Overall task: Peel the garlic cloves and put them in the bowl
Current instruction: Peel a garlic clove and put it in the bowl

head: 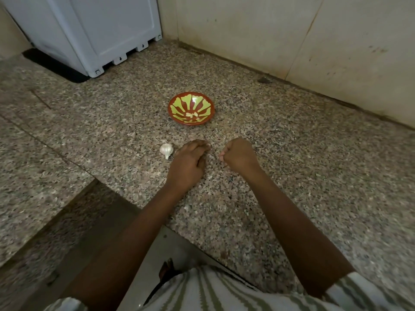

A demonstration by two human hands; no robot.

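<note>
Two hands were over the granite counter [292, 167]: our left hand [188, 162] flat, fingers relaxed, just beside the garlic bulb [166, 150]; our right hand [238, 155] curled, its contents hidden from us. Farther off, the bowl [177, 102] held pale peeled cloves [192, 115], hard to count.

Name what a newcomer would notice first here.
The red bowl with its yellow-green pattern stands on the granite counter, a few pale cloves inside. Nearer the person, a white garlic bulb lies just left of the left hand, palm down; the right hand is curled, contents hidden.
</note>
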